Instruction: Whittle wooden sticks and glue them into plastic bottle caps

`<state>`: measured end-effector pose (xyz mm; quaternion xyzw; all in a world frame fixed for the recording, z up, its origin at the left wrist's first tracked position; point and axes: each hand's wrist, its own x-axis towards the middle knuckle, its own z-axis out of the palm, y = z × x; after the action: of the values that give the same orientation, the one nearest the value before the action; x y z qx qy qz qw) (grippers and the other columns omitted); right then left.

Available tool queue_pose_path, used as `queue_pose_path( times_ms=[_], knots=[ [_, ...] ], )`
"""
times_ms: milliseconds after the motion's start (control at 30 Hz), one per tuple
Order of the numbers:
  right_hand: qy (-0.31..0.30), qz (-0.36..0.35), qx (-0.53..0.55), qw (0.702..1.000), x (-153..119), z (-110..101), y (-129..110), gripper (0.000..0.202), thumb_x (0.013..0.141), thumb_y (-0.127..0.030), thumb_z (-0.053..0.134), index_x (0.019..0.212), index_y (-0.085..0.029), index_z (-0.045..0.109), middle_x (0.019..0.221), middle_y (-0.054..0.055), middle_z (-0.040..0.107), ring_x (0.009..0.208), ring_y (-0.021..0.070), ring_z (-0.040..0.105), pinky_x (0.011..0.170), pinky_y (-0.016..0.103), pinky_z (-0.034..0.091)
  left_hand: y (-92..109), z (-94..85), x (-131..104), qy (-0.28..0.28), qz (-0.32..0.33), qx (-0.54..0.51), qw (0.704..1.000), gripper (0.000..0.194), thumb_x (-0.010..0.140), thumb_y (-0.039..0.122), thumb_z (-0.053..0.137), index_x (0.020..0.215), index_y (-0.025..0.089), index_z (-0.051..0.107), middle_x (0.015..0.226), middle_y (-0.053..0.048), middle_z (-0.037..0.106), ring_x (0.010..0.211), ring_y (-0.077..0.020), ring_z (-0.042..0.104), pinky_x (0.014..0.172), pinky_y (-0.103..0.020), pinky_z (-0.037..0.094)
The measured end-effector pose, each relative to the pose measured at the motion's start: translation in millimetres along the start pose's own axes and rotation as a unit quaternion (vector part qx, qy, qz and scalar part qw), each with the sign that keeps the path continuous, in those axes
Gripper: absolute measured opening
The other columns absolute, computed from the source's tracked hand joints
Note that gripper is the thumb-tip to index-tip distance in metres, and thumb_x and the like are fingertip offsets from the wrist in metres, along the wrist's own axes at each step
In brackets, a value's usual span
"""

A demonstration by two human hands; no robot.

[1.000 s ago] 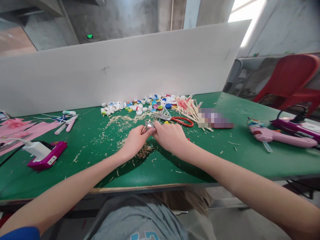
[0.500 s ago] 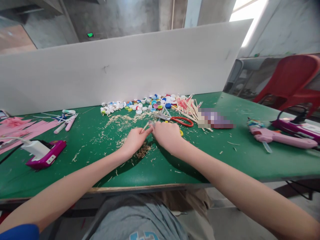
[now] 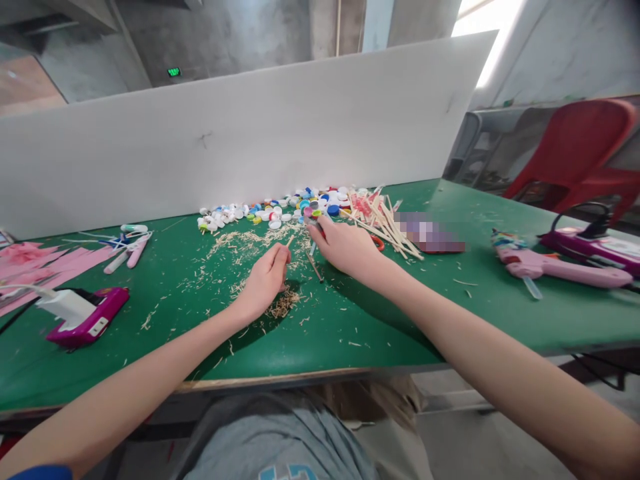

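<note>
**Short stick end, unclear right grip: watch your fingertips**

Landmark: the shavings pile (image 3: pixel 283 305).

Your left hand (image 3: pixel 265 280) is just above the pile, closed round the stick (image 3: pixel 290 241), tip poking out past the thumb. Only a short end shows, so anything sharp meeting it would work close to skin. A light pinch could also let it twist or slip.

Your right hand (image 3: pixel 353 250) is beyond the pile and to its right, apart from the left, fingers curled. Can't tell how tight they are or what they have; something greyish shows at the fingertips. If that's an edge, a blind swing back could nick the left thumb.

The scissors' red handle (image 3: pixel 379 244) pokes out past that hand, right of the pile. Easy snag if you drag your wrist.

A thin piece (image 3: pixel 315 268) lies right of the pile, near your right fingers. Low sweep probably knocks it. Caps (image 3: pixel 275 217) sit beyond the pile, likely to scatter if bumped.
</note>
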<state>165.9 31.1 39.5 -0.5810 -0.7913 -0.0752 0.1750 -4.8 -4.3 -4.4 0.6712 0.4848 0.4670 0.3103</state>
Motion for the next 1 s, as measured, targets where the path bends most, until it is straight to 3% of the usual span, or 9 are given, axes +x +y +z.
queue_pose_path(
  times_ms=[167, 267, 567, 733, 1000],
  knots=[
    [0.064, -0.087, 0.081, 0.991, -4.1, -0.7, -1.0, 0.039, 0.1, -0.043, 0.022, 0.111, -0.017, 0.05, 0.094, 0.006, 0.065, 0.068, 0.0148, 0.053, 0.055, 0.029, 0.024, -4.8, 0.0, 4.5, -0.026, 0.004, -0.057, 0.998, 0.036, 0.093, 0.05, 0.039, 0.081, 0.019, 0.052, 0.064, 0.003, 0.039, 0.057, -0.0098, 0.038, 0.055, -0.023, 0.035],
    [0.06, -0.124, 0.083, 0.987, -6.5, -0.9, -4.4, 0.038, 0.1, -0.041, 0.022, 0.102, -0.016, 0.051, 0.093, 0.007, 0.063, 0.07, 0.0138, 0.052, 0.056, 0.03, 0.025, -5.0, 0.0, 5.1, -0.018, -0.001, -0.081, 0.997, 0.034, 0.093, 0.048, 0.041, 0.082, 0.018, 0.052, 0.07, 0.001, 0.043, 0.062, -0.0103, 0.039, 0.057, -0.023, 0.034],
    [0.036, -0.181, 0.069, 0.98, -12.0, 2.8, -9.7, 0.035, 0.1, -0.039, 0.025, 0.105, -0.016, 0.05, 0.101, 0.008, 0.063, 0.077, 0.0138, 0.054, 0.056, 0.029, 0.025, 1.2, 3.2, 2.8, -0.034, -0.044, -0.16, 0.986, 0.019, 0.096, 0.035, 0.037, 0.086, 0.02, 0.044, 0.068, 0.004, 0.033, 0.055, -0.0073, 0.031, 0.051, -0.019, 0.03],
    [0.03, -0.189, 0.039, 0.981, -12.0, 4.9, -10.3, 0.035, 0.099, -0.043, 0.026, 0.103, -0.017, 0.05, 0.097, 0.006, 0.064, 0.067, 0.0129, 0.051, 0.052, 0.028, 0.021, 4.6, 1.9, 0.9, -0.062, -0.053, -0.195, 0.977, 0.023, 0.094, 0.04, 0.039, 0.081, 0.022, 0.035, 0.065, 0.006, 0.027, 0.05, -0.0059, 0.026, 0.046, -0.018, 0.024],
    [0.007, -0.199, 0.006, 0.98, -11.3, 9.2, -10.6, 0.039, 0.1, -0.045, 0.023, 0.107, -0.017, 0.048, 0.091, 0.007, 0.065, 0.068, 0.014, 0.053, 0.052, 0.027, 0.017, 1.0, -0.5, -0.8, -0.068, 0.002, -0.088, 0.994, 0.036, 0.081, 0.051, 0.06, 0.085, 0.02, 0.042, 0.067, 0.007, 0.033, 0.054, -0.0062, 0.028, 0.05, -0.021, 0.027]
  ],
)
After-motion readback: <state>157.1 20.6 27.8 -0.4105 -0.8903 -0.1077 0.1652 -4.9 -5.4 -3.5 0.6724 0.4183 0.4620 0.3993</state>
